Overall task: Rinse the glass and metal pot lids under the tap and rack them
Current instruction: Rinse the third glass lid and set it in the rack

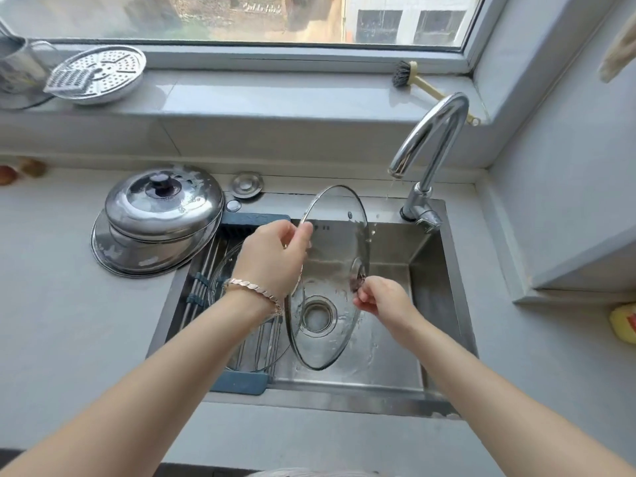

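1. Glass lid [339, 232]: held on edge over the sink [444, 270], roughly above the drain [317, 315], just left of the tap [432, 139]. Only a thin trickle fell from the spout, past the lid's right rim.
2. Left hand [272, 259]: fingers pinched on the lid's upper left rim; a bracelet [254, 291] sat at the wrist.
3. Right hand [382, 297]: fingers closed narrowly at the lid's knob [358, 273], on its right face. Whether they gripped it fully could not be told.
4. Metal lid [163, 204]: domed, with a dark knob, resting on a wider steel lid or pan at the worktop [69, 321] beside the sink's back left corner, overhanging the rack's end. Wet patches showed on it.
5. Rack [241, 380]: spanned the sink's left side; another glass lid [223, 270] appeared to lie in it already.
6. Risk, judged: wet glass held by a rim pinch could slip and strike the steel basin, chipping or breaking.
7. Risk, judged: racking this lid onto the one below could knock glass on glass.
8. Risk, judged: the left arm swinging toward the rack could nudge the overhanging metal stack into the sink.
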